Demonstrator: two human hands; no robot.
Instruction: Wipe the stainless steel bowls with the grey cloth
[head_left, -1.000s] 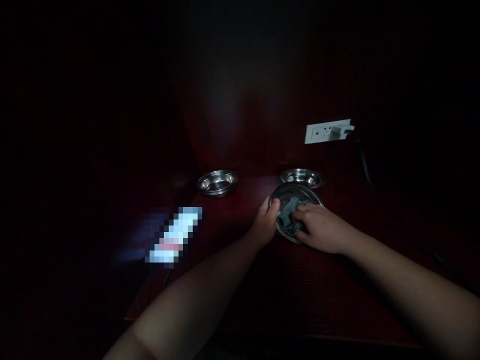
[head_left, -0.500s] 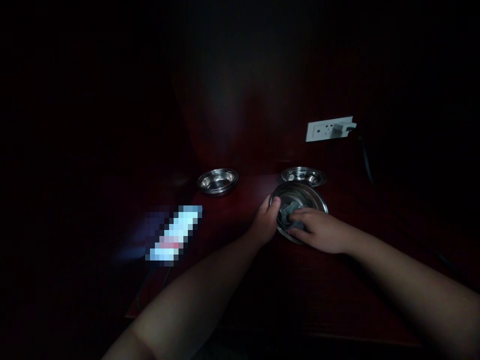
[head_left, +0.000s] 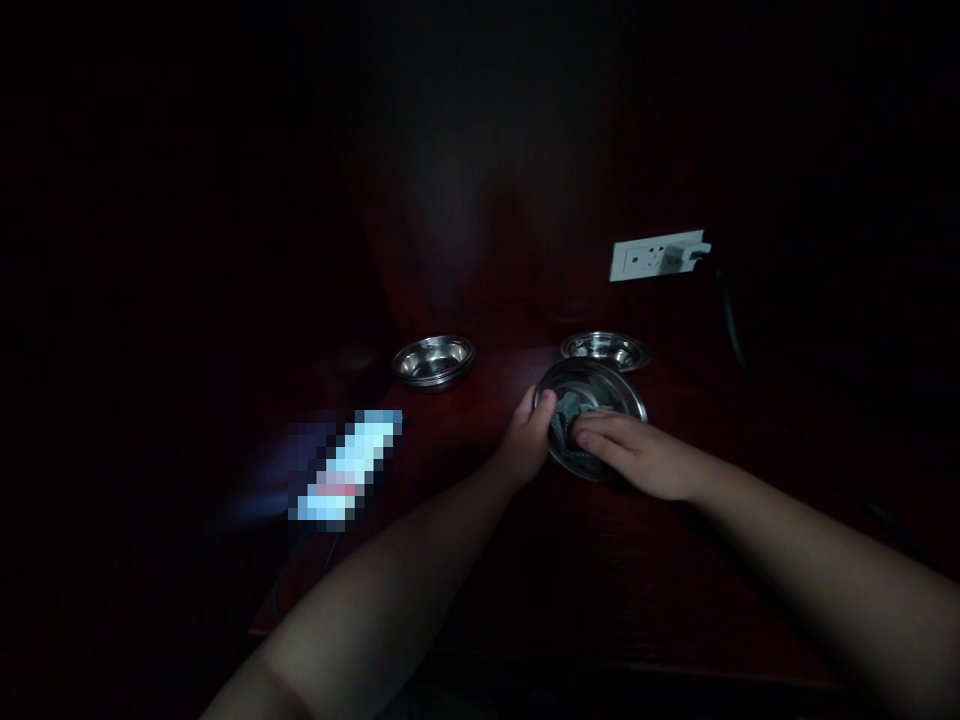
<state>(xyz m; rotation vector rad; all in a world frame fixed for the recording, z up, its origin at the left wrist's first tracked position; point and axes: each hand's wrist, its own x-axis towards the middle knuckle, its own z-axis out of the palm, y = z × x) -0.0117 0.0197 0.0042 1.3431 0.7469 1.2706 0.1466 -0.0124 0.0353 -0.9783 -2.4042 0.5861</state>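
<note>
A shiny metal bowl (head_left: 615, 385) is held tilted toward me over the dark red table. My left hand (head_left: 528, 438) is closed on its left rim, thumb on the inside edge and the other fingers out of sight behind. Inside the bowl lies a crumpled grey-green cloth (head_left: 568, 412). My right hand (head_left: 641, 455) reaches over the near right rim, its fingers bent and pressing the cloth against the inner wall. The fingertips are partly lost in shadow.
Behind the held bowl sits another metal bowl (head_left: 606, 348). Stacked metal bowls (head_left: 433, 362) stand to the left. A lit, blurred-out screen (head_left: 349, 470) with a cable lies at the left. A white wall socket (head_left: 657, 256) holds a plug with a hanging cord.
My right hand has shifted slightly inside the bowl, its fingers drawn closer together on the cloth. The bowl has moved a little to the left. The left hand keeps its hold.
</note>
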